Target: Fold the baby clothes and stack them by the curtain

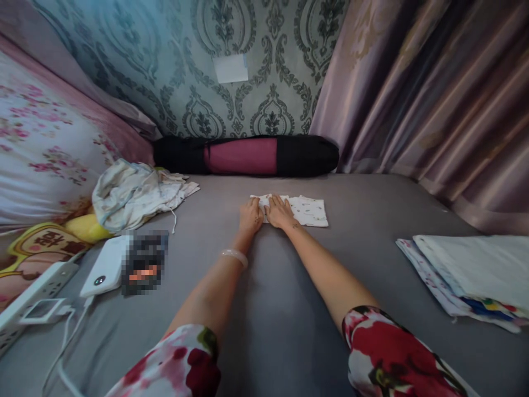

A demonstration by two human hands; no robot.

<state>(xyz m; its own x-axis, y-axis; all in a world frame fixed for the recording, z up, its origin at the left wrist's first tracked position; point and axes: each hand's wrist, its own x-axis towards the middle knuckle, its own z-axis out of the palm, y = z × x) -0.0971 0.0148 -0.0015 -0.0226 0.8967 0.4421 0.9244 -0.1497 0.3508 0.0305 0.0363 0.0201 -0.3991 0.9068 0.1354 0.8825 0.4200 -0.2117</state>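
Observation:
A small white patterned cloth (308,210) lies flat on the grey bed sheet (281,309), far in front of me. My left hand (250,215) rests at its left end with the fingers curled over the edge of the fabric. My right hand (279,212) lies on the cloth just beside it, fingers stretched forward and pressed flat on the fabric. Both arms reach straight out; a pale bracelet (235,256) is on my left wrist.
A crumpled heap of light clothes (132,193) lies at the left. A white power bank (106,266), power strip (28,292) and cables sit at the near left. Folded cloths (471,275) are stacked at the right. A black and maroon bolster (248,155) lies against the wall.

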